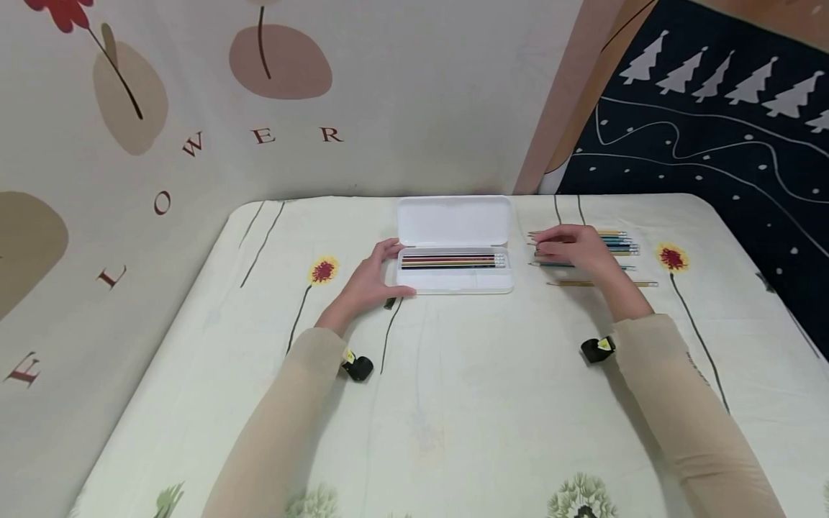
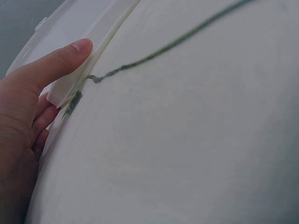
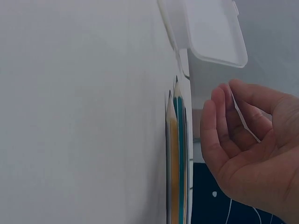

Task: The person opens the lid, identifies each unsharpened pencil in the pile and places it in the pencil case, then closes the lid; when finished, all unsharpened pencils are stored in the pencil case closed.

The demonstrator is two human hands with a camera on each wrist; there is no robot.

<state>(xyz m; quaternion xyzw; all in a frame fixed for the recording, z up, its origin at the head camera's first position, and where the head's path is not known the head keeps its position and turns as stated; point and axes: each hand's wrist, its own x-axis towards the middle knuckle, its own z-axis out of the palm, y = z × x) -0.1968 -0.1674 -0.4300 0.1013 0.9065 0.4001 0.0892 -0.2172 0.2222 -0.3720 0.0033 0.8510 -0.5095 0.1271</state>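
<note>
A white pencil case lies with its lid raised at the back and several pencils side by side inside. My left hand holds the case's left end, thumb along the front wall and fingers at the side. On the right, my right hand hovers over a loose group of pencils, partly covering them. Its fingers curve loosely towards the thumb, with nothing visible between them. Yellow and teal pencils show below it in the right wrist view.
A yellowish pencil lies apart, in front of the loose group. The table is covered by a pale cloth with printed flowers. Behind it stands a wall hanging, and a dark tree-patterned cloth hangs at the right.
</note>
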